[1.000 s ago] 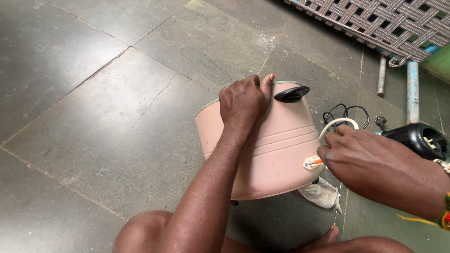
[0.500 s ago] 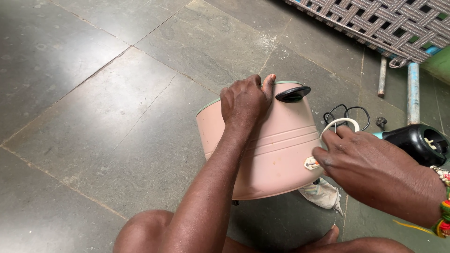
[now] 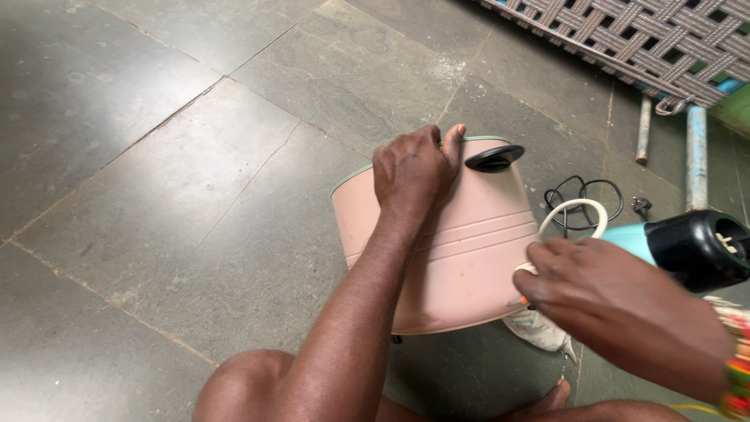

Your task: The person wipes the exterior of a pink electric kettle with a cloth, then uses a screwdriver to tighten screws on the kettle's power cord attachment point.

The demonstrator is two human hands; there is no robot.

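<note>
A pink round cooker body [image 3: 461, 258] lies tilted on its side on the stone floor, its green rim and a black side handle [image 3: 494, 158] turned away from me. My left hand [image 3: 412, 170] grips the cooker's upper rim with the fingers curled over the edge. My right hand [image 3: 601, 293] presses its fingertips against the cooker's right side, low down, over a small white and orange spot. Whether those fingers pinch anything is hidden.
A turquoise and black hair-dryer-like tool [image 3: 687, 246] lies right of the cooker, with a white cable loop [image 3: 574, 215] and a black cord [image 3: 582, 199] behind. A white cloth [image 3: 539, 328] lies under the cooker. A woven cot [image 3: 641, 39] with metal legs [image 3: 695, 156] stands at the back right.
My right hand has slid a little down and left along the cooker's side. My left hand and the cooker have stayed put.
</note>
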